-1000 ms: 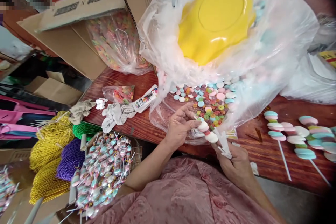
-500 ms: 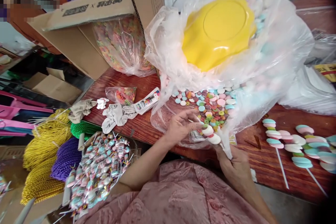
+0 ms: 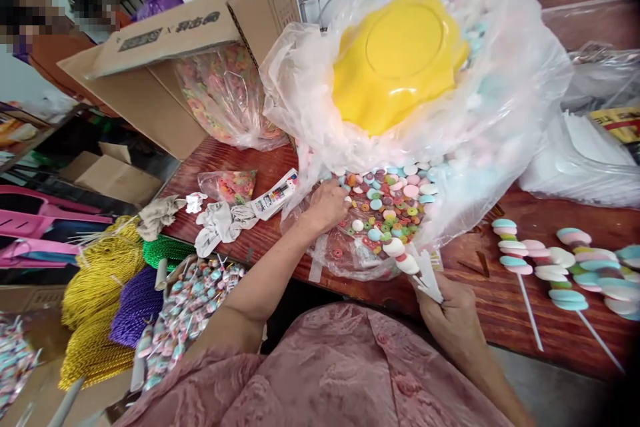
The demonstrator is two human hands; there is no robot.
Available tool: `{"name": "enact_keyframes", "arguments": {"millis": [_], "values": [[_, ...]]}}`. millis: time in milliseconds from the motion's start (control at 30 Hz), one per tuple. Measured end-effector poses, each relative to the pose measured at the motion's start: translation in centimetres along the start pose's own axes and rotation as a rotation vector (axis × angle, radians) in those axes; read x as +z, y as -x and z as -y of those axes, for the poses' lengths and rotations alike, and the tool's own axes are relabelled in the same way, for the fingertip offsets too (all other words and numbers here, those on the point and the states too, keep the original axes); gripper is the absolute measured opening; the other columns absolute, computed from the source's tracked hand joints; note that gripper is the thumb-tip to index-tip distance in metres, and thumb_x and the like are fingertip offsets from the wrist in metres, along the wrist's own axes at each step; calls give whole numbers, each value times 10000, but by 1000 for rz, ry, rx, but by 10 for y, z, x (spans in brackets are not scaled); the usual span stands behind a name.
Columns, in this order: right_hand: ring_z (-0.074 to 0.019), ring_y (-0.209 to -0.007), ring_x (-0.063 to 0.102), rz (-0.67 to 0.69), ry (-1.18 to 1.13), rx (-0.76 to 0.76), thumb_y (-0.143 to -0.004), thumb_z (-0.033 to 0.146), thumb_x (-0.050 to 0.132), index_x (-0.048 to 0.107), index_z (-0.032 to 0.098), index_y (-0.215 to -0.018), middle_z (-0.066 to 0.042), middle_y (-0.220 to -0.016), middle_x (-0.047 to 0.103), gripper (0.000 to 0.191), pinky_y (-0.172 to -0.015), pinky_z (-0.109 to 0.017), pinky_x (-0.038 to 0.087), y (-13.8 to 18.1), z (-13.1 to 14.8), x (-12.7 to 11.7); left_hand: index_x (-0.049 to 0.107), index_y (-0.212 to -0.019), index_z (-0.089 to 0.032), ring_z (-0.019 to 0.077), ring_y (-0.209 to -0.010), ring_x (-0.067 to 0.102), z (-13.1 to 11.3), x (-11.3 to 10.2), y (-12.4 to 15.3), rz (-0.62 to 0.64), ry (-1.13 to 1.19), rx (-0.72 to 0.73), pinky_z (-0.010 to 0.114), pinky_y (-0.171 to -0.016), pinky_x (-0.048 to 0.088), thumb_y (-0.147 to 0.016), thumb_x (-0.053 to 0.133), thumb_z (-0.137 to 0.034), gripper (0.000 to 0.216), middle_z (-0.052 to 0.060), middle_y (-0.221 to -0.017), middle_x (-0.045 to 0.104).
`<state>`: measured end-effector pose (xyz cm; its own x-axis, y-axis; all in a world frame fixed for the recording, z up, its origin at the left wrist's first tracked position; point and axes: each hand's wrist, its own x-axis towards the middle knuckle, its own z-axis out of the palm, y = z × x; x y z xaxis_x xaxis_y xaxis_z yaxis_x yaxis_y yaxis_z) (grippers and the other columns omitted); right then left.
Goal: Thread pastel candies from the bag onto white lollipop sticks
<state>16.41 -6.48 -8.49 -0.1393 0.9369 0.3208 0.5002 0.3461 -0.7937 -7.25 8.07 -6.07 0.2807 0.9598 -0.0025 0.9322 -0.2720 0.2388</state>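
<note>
My right hand (image 3: pixel 447 310) is closed round a bundle of white sticks (image 3: pixel 429 277) at the table's front edge. From it a candy skewer (image 3: pixel 401 255) points up and left, threaded with white discs, a red piece and a green one. My left hand (image 3: pixel 330 205) is at the left side of the loose candies (image 3: pixel 387 197), fingers curled down; whatever is in the fingertips is hidden. Those candies are pastel discs and small coloured rings lying on clear plastic. Behind them, a yellow scalloped bowl (image 3: pixel 395 63) rests upside down on a big plastic bag (image 3: pixel 510 100) of pastel candies.
Finished candy skewers (image 3: pixel 560 267) lie at the table's right. A cardboard box (image 3: pixel 190 33) holds a bag of coloured rings (image 3: pixel 220 97). Crumpled gloves (image 3: pixel 217 223) and a small candy bag (image 3: pixel 230 185) are at left. Below stand yellow cord bundles (image 3: pixel 95 320) and a container of wrapped candy sticks (image 3: pixel 200 307).
My left hand has left the skewer's tip and moved left and up to the loose candies. My right hand keeps the sticks and skewer in nearly the same place.
</note>
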Motion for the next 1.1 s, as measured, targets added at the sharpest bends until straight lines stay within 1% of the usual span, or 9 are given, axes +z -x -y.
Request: {"name": "enact_keyframes", "arguments": {"millis": [100, 200, 300, 400, 500, 600, 667, 900, 1100], "values": [[-127, -398, 449, 6, 4, -37, -819, 124, 460, 627, 220, -699, 45, -490, 476, 226, -420, -226, 373, -2, 3, 1, 709, -824, -145, 285, -1062, 590, 2, 0, 6, -31, 44, 57, 433, -1012, 464, -855, 610, -170, 106, 148, -1048, 657], [-132, -429, 499, 1, 16, -61, -806, 99, 441, 701, 207, -807, 36, -533, 541, 282, -455, -222, 411, 0, 2, 3, 670, -790, -153, 246, -984, 591, 5, 4, 16, -78, 239, 84, 401, -976, 466, -776, 669, -101, 54, 95, -942, 657], [-140, -444, 537, -10, 46, -74, -806, 89, 438, 742, 199, -903, 26, -565, 608, 338, -492, -229, 454, 2, 0, 4, 671, -814, -163, 168, -805, 589, 0, 7, 33, -164, 676, -2, 322, -832, 491, -717, 731, -108, 127, 14, -811, 641], [-156, -529, 634, 12, 73, -90, -793, 64, 434, 751, 200, -943, 2, -682, 712, 377, -538, -237, 492, 4, -1, 5, 728, -894, -176, 137, -779, 611, -12, 4, 52, -228, 1162, -88, 269, -760, 494, -671, 841, -238, 258, 0, -840, 684], [-168, -634, 703, 47, 71, -100, -782, 42, 440, 753, 205, -992, -15, -812, 769, 411, -595, -239, 526, 4, 0, 7, 781, -838, -194, 145, -825, 641, -22, -4, 66, -228, 1371, -54, 265, -780, 507, -639, 890, -279, 242, 16, -862, 727], [-169, -687, 726, 58, 63, -107, -780, 33, 447, 750, 205, -1066, -32, -918, 790, 451, -633, -235, 544, 4, 3, 7, 807, -823, -222, 146, -845, 652, -28, -7, 74, -236, 1432, -39, 265, -797, 514, -632, 908, -270, 221, 20, -872, 743], [-165, -700, 734, 68, 61, -123, -788, 32, 446, 752, 207, -1067, -31, -933, 793, 449, -632, -229, 544, 5, 5, 6, 814, -831, -231, 145, -858, 655, -29, -7, 77, -248, 1451, -45, 262, -804, 515, -620, 919, -264, 238, 21, -882, 744], [-163, -764, 757, 72, 85, -188, -791, 21, 429, 728, 199, -1155, -41, -1001, 795, 504, -659, -225, 563, 9, 6, 3, 825, -858, -232, 134, -861, 655, -26, 5, 79, -278, 1457, -17, 240, -777, 508, -602, 940, -284, 286, 29, -894, 730], [-173, -740, 754, 94, 133, -131, -789, 41, 419, 739, 196, -1146, -42, -939, 796, 503, -624, -232, 552, 11, 3, 4, 824, -911, -244, 132, -882, 664, -30, 9, 83, -311, 1353, 49, 247, -807, 527, -669, 910, -269, 258, 31, -921, 720]]}}
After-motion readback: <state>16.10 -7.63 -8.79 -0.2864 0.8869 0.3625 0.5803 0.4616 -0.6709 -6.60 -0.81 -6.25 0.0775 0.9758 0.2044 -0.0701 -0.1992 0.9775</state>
